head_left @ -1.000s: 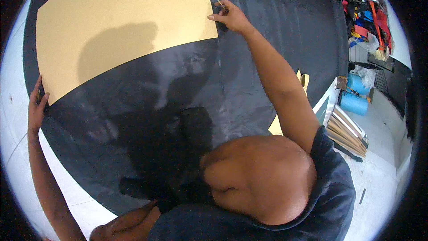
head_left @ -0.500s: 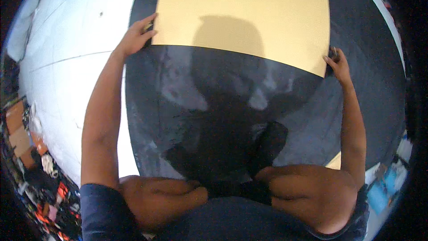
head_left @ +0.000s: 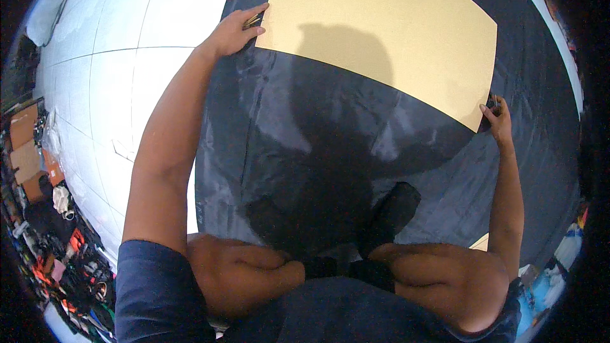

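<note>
A large pale yellow sheet (head_left: pixel 413 19), stiff and flat, lies on a wide black fabric (head_left: pixel 254 101) in front of me. My left hand (head_left: pixel 234 33) grips its left edge close to the near corner, thumb and forefinger on the margin. Something thin and yellowish shows inside that hand, too small to name. At the near right corner, my right hand (head_left: pixel 499 117) pinches the sheet's edge. A thin item also seems to be among its fingers, but I cannot make it out. The sheet's far edge runs out of view.
White tiled floor (head_left: pixel 159 70) borders the fabric on the left. Cardboard boxes (head_left: pixel 25 159) and a heap of mixed, colourful items (head_left: pixel 60 248) lie at the far left. Another yellowish piece (head_left: pixel 480 241) shows beside my right knee. Light blue wrapping (head_left: pixel 543 289) lies at the lower right.
The whole view has turned, so sheet, fabric and floor appear farther right and tilted, with the sheet's right side lower. Both hands remain at the same places on the sheet.
</note>
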The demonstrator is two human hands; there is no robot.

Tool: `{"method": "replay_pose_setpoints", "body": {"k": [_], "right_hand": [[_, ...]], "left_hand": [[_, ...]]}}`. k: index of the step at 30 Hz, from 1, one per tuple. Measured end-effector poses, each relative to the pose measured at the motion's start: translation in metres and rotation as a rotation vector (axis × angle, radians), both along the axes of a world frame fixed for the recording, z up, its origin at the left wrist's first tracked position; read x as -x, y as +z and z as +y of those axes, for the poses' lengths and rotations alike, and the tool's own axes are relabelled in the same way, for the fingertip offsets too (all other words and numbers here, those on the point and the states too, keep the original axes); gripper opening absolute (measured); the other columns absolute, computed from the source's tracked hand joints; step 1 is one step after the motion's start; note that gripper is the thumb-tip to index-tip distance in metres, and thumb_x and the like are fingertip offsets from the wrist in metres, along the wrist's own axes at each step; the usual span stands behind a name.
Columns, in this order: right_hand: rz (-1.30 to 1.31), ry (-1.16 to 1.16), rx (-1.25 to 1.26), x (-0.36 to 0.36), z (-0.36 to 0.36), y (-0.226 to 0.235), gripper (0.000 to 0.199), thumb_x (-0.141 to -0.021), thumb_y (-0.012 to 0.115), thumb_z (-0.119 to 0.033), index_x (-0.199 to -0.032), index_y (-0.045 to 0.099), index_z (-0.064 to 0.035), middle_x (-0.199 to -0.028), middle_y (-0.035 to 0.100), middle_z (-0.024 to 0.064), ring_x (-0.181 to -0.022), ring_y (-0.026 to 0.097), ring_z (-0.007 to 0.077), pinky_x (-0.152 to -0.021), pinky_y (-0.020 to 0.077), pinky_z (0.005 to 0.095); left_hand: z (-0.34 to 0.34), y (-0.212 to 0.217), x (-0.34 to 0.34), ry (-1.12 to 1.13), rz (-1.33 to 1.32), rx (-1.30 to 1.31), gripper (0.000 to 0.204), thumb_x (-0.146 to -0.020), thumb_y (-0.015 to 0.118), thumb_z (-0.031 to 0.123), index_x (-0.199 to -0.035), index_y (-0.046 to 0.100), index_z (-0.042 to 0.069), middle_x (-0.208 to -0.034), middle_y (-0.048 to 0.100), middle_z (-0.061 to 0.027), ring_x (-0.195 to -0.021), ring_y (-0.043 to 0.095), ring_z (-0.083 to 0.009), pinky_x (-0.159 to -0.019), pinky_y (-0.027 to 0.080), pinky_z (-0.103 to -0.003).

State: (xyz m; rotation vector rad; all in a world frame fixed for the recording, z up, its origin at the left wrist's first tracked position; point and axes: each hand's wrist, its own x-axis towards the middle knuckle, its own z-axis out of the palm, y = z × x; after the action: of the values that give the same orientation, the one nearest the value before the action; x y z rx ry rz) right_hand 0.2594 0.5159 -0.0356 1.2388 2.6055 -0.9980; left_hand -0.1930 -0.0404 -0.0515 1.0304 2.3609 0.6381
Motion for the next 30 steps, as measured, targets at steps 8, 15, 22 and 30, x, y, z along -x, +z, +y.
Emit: {"method": "replay_pose_setpoints", "body": {"k": [8,15,22,30], "right_hand": [[0.076,0.007,0.022,-0.002,0.0,0.0,0.056,-0.085,0.08,-0.029,-0.129,0.056,-0.0038,-0.085,0.058,0.0017,-0.078,0.054,0.0115,-0.07,0.0449,0.0275],[0.08,0.003,-0.016,-0.003,0.001,0.0,0.06,-0.085,0.08,-0.028,-0.132,0.054,-0.0007,-0.09,0.062,0.0026,-0.083,0.057,0.0123,-0.073,0.0476,0.0276],[0.113,0.022,0.04,-0.001,0.002,-0.005,0.056,-0.086,0.08,-0.027,-0.129,0.054,-0.0009,-0.085,0.055,-0.001,-0.076,0.048,0.0094,-0.068,0.0417,0.0251],[0.276,-0.009,0.094,-0.011,0.011,-0.017,0.056,-0.084,0.081,-0.028,-0.128,0.055,-0.003,-0.092,0.059,0.0017,-0.083,0.054,0.0113,-0.074,0.0472,0.0266]], "left_hand": [[0.006,0.011,-0.001,0.013,-0.054,0.058,0.064,-0.093,0.066,0.023,-0.151,0.041,0.024,-0.129,0.057,-0.0232,-0.121,0.056,-0.0336,-0.108,0.041,-0.041],[0.004,0.006,-0.002,0.036,-0.039,0.016,0.065,-0.089,0.07,0.025,-0.149,0.045,0.023,-0.126,0.058,-0.0229,-0.115,0.058,-0.0346,-0.102,0.044,-0.042],[0.007,0.018,-0.007,0.067,-0.07,0.046,0.066,-0.088,0.07,0.023,-0.149,0.045,0.023,-0.135,0.056,-0.0207,-0.124,0.055,-0.0339,-0.108,0.041,-0.041],[-0.001,-0.014,0.006,-0.006,-0.131,-0.147,0.067,-0.088,0.067,0.016,-0.151,0.042,0.015,-0.14,0.054,-0.0196,-0.125,0.054,-0.0313,-0.108,0.04,-0.04]]}}
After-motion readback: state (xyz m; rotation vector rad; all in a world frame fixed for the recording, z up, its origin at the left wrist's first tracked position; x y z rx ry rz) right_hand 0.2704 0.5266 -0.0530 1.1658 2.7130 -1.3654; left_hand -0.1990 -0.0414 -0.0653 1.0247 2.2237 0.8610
